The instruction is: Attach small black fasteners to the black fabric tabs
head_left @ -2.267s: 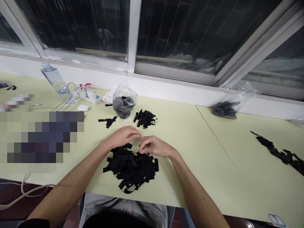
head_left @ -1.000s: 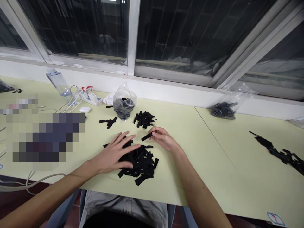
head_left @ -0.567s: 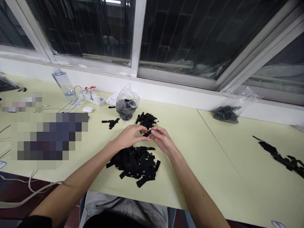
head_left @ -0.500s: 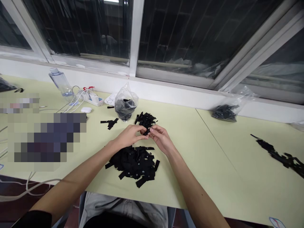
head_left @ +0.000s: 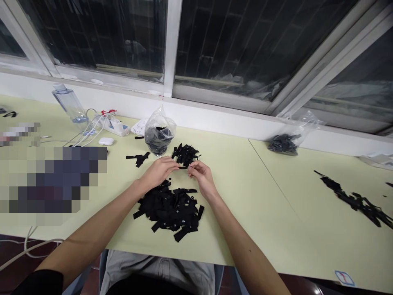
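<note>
Over the table, my left hand [head_left: 161,170] pinches one end of a small black fabric strip [head_left: 183,167]. The fingertips of my right hand [head_left: 201,175] are closed at the strip's other end, partly covering it. Just beyond the fingers is a small heap of black strips [head_left: 186,152]. A larger pile of black strips [head_left: 172,209], some with small white marks, lies between my forearms, nearer to me. A tiny black ring [head_left: 192,197] rests by that pile's right side.
A clear plastic bag of black pieces [head_left: 159,137] stands behind the small heap, with a few loose strips [head_left: 138,158] beside it. Farther left are a water bottle [head_left: 70,102], a power strip [head_left: 118,128] with cables, and a white case [head_left: 106,141]. Another bag [head_left: 284,143] and black strips [head_left: 353,198] lie right.
My hands have drawn slightly apart, and the black strip now shows between their fingertips. My left fingers have closed together more. The whole view has shifted a little.
</note>
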A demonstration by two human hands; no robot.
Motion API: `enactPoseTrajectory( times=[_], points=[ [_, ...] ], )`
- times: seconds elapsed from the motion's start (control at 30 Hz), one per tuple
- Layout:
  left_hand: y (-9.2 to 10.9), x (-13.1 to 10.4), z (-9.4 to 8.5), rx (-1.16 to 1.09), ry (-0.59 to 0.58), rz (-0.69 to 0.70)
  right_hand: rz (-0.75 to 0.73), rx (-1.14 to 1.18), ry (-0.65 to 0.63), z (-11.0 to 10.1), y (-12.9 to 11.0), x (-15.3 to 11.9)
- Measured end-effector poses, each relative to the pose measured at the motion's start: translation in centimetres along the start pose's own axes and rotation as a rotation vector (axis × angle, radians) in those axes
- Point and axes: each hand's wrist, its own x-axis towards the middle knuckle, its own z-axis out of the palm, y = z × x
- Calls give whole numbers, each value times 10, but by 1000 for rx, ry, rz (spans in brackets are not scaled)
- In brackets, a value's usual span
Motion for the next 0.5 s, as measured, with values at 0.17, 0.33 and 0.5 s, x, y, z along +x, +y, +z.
enactPoseTrajectory(
  times=[0.17, 0.33, 0.5],
  points=[
    [7, -3, -8, 89, -105, 71, -257, -422, -66, 1, -12, -6],
    [11, -3, -7, 130, -92, 32, -321, -586, -115, 7, -12, -9],
    [8, -4, -4, 138, -48, 18, -338, -674, -136, 7, -13, -10]
  ],
)
